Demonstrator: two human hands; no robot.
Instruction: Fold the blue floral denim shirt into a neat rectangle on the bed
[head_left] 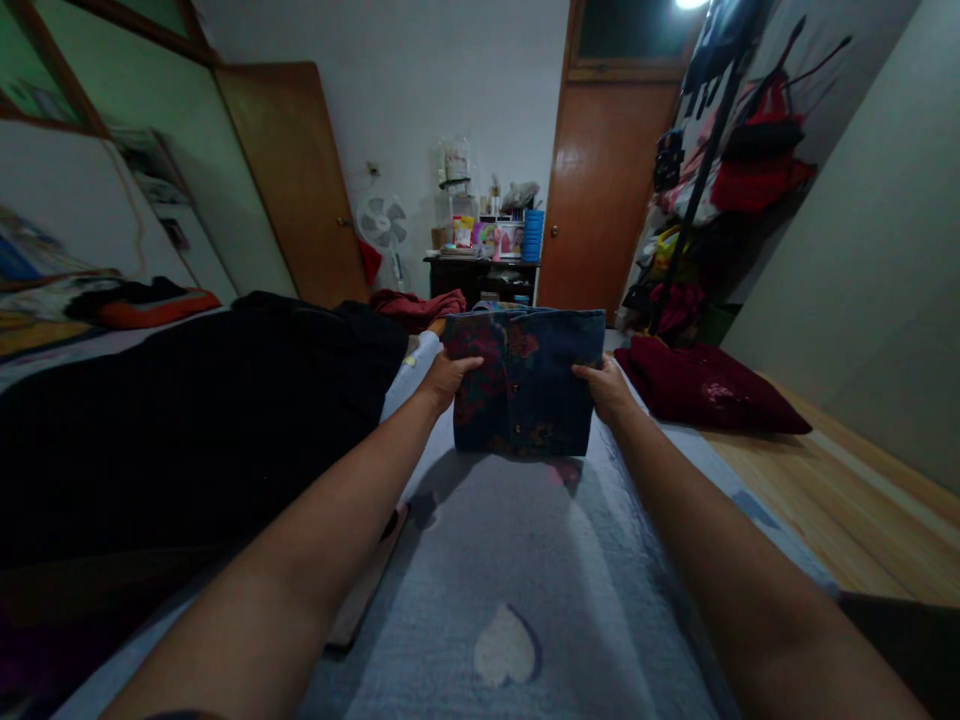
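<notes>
A folded dark blue denim garment (pixel 555 385) with a reddish floral pattern and small metal buttons stands upright in front of me. Its lower edge is at or just above the light blue bed cover (pixel 510 560); contact is hard to tell. My left hand (pixel 450 378) pinches the garment's left side, thumb on the near face. On the opposite side my right hand (pixel 604 385) grips it the same way. The fingers behind the cloth are hidden in both hands.
To the left a large black cloth (pixel 187 420) covers much of the bed. A folded maroon garment (pixel 705 385) lies at the right, by wooden boards (pixel 840 480). Under my left forearm is a flat, dark-edged object (pixel 367 590). A fan (pixel 384 225) stands at the back.
</notes>
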